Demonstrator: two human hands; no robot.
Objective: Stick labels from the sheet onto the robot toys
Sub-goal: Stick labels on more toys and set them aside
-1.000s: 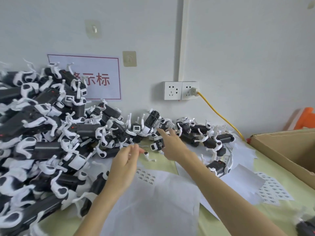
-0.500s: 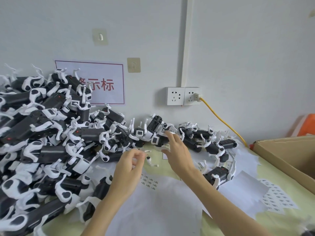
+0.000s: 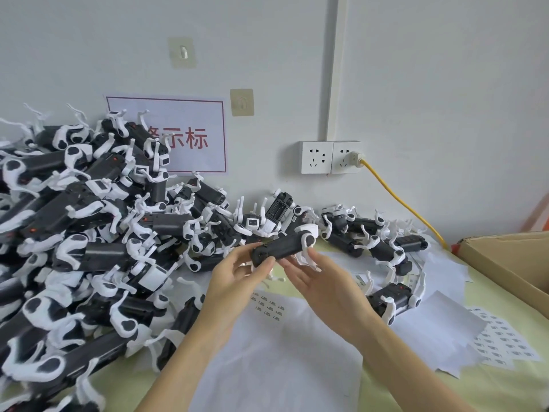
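One black-and-white robot toy (image 3: 282,246) is held up over the table between both hands. My left hand (image 3: 237,278) grips its black body at the left end, thumb against the front. My right hand (image 3: 320,281) holds it from below at the white legs, fingers curled under them. A label sheet (image 3: 269,306) with a few small labels lies on the table just under the hands. A second label sheet (image 3: 502,337) lies at the right. A big heap of robot toys (image 3: 83,233) fills the left side.
More robot toys (image 3: 371,236) lie in a row along the wall and one (image 3: 392,298) beside my right wrist. White backing papers (image 3: 276,367) cover the green table. A cardboard box (image 3: 511,257) stands at the right. A yellow cable (image 3: 401,200) runs from the wall socket.
My right hand reached into the row of toys, took one out and brought it toward me. My left hand moved up and took hold of its body.
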